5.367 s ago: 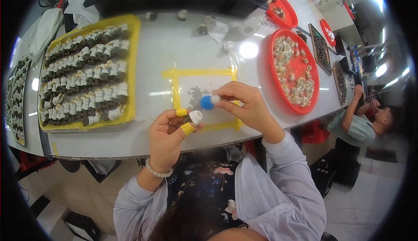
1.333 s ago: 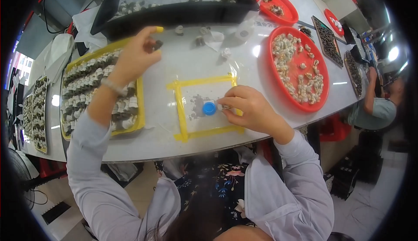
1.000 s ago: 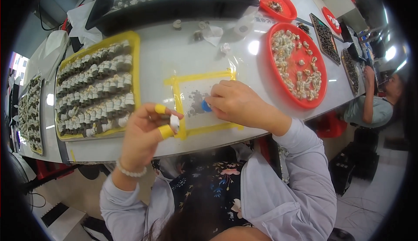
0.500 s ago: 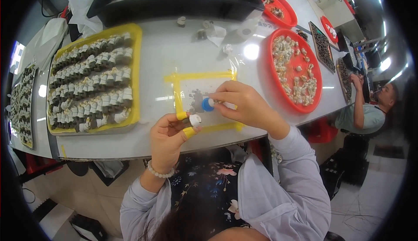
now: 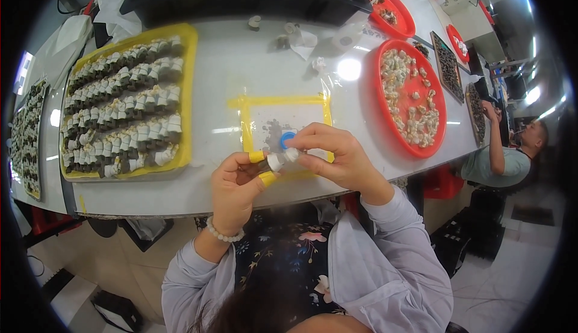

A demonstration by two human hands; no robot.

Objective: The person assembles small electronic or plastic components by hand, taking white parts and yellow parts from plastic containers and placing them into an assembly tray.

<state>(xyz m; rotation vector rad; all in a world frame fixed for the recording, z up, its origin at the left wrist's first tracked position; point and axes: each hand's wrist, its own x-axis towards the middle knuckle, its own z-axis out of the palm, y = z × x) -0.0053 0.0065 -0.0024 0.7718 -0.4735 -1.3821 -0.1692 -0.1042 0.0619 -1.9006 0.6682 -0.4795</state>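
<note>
Over the white table (image 5: 211, 92), near its front edge, two hands come close to each other, each with a small thing in its grip. The left hand (image 5: 233, 185) pinches a piece with a white top (image 5: 274, 162) and a dark end between thumb and finger, and both tips wear yellow wraps (image 5: 268, 179). The right hand (image 5: 349, 158) pinches a little white bit (image 5: 292, 154) just beside it. The two seem to touch, but they are too small to be sure. A round blue cap (image 5: 285, 138) is just past the right fingers, inside a square of yellow tape (image 5: 289, 99).

To do this well, I think the left hand should hold firm and the right should do the small moves. Line up the two bits first, then press softly, since a hard squeeze could bend or tip them. Wrists low and calm would likely help.

At the left, a yellow tray (image 5: 189, 92) holds neat rows of such pieces. At the right, a red tray (image 5: 404, 98) holds loose whitish bits.

As for writing, a white box (image 5: 454, 8) far off at the right has dark marks, too small to read. No label shows on the held pieces.
</note>
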